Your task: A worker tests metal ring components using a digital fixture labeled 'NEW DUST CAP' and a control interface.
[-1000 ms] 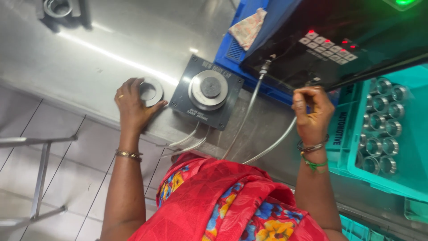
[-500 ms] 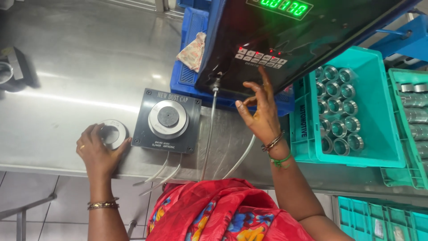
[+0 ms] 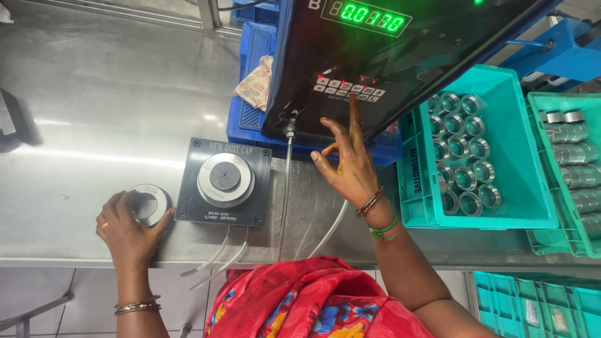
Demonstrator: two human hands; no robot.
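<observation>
My left hand (image 3: 128, 228) rests on the steel table and grips a round metal ring (image 3: 148, 204) at the table's front left. Right of the ring sits a dark square gauge block (image 3: 224, 182) with a round metal disc on top. My right hand (image 3: 348, 161) is raised, its index finger touching the small keypad (image 3: 349, 92) on a black instrument box (image 3: 400, 56) with a green digit display. The other fingers are spread and hold nothing.
Thin hoses (image 3: 285, 200) run from the box and the gauge block over the table's front edge. A teal crate (image 3: 532, 156) holding several metal cups stands to the right, with another crate (image 3: 573, 169) of metal cylinders beside it. A blue tray (image 3: 250, 119) lies under the box.
My right hand rose from the hoses near the table's edge up to the keypad, its index finger now pressing a key. My left hand stayed on the ring. The view shifted.
</observation>
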